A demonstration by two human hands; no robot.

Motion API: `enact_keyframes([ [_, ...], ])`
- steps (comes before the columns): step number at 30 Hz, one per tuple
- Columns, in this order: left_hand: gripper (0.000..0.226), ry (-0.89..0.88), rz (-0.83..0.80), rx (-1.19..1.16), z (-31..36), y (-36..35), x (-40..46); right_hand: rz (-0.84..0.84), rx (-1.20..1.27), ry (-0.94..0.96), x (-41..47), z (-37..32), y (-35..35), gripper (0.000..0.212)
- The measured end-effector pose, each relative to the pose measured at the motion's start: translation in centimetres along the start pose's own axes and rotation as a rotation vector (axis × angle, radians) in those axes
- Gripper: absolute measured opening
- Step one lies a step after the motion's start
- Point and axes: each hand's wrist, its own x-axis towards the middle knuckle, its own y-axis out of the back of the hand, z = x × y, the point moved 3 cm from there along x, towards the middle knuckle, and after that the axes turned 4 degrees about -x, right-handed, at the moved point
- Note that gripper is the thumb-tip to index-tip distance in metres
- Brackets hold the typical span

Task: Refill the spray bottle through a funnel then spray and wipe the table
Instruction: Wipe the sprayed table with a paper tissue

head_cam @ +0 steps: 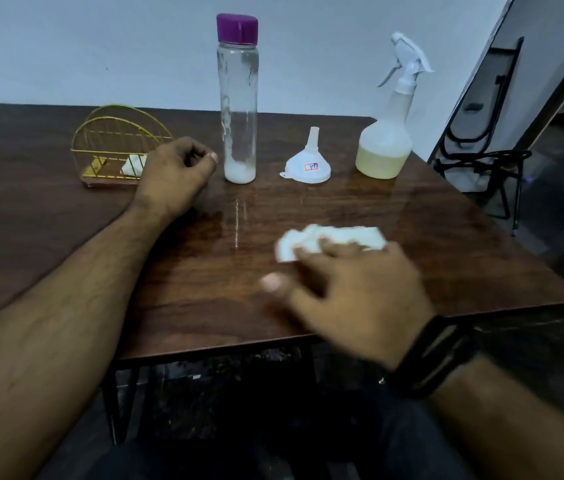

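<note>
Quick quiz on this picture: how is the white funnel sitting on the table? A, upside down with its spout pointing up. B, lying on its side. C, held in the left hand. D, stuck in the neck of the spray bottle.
A: the funnel rests wide mouth down on the table, spout up, between the two bottles.

Left hand (173, 174) loosely curled; right hand (349, 289) spread flat, blurred.

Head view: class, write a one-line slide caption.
Right hand wipes the table with a tissue; spray bottle and funnel stand behind.
</note>
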Motion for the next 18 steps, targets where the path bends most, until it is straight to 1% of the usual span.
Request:
enact_keyframes([
  [1,0.008,0.001,-0.003,-0.002,0.0,0.0,0.0,0.022,0.014,0.027,0.1,-2.4,-1.0,0.093],
  [2,0.008,0.002,-0.006,-0.001,0.0,0.0,-0.1,0.011,0.010,0.028,1.1,-4.0,-3.4,0.082],
  [3,0.008,0.003,-0.009,-0.002,0.0,0.0,-0.2,-0.098,-0.061,0.023,2.2,-5.0,-7.0,0.067],
  [4,0.008,0.005,-0.010,-0.004,0.0,0.0,-0.2,-0.307,-0.068,0.061,1.9,-6.5,-11.9,0.055],
  [5,0.009,0.005,-0.009,-0.004,0.0,0.0,-0.2,-0.386,0.004,0.125,1.3,-7.9,-16.7,0.051],
  [6,0.009,0.006,-0.008,-0.001,0.1,0.0,-0.3,-0.358,0.069,0.202,0.1,-8.2,-19.5,0.052],
  [7,0.010,0.009,-0.009,0.001,0.0,0.0,-0.3,-0.310,0.108,0.250,-2.2,-7.5,-19.2,0.056],
  [8,0.010,0.011,-0.012,0.001,0.0,-0.1,-0.3,-0.223,0.081,0.223,-4.7,-6.7,-15.9,0.060],
  [9,0.011,0.011,-0.017,0.000,-0.1,-0.1,-0.2,-0.186,0.183,0.204,-6.8,-5.9,-10.3,0.063],
  [10,0.011,0.009,-0.022,0.004,-0.2,-0.1,-0.1,-0.037,0.273,0.232,-7.3,-5.8,-6.1,0.065],
  [11,0.012,0.006,-0.023,0.010,-0.2,-0.1,0.0,0.142,0.255,0.203,-6.8,-4.4,-3.6,0.067],
  [12,0.012,0.005,-0.021,0.013,-0.2,-0.1,0.0,0.197,0.208,0.153,-6.8,-2.7,-2.0,0.069],
  [14,0.011,0.006,-0.021,-0.002,-0.2,-0.2,0.1,0.152,0.036,0.043,-5.7,1.0,-1.3,0.071],
  [15,0.010,0.008,-0.020,-0.007,-0.1,-0.2,0.1,0.093,-0.007,0.002,-5.1,2.3,-1.7,0.072],
  [16,0.009,0.007,-0.021,-0.010,0.0,-0.2,0.1,0.087,-0.023,-0.028,-4.8,3.4,-2.1,0.072],
  [18,0.009,0.001,-0.023,-0.004,-0.1,-0.2,0.0,0.141,-0.003,-0.053,-4.9,4.6,-2.1,0.073],
])
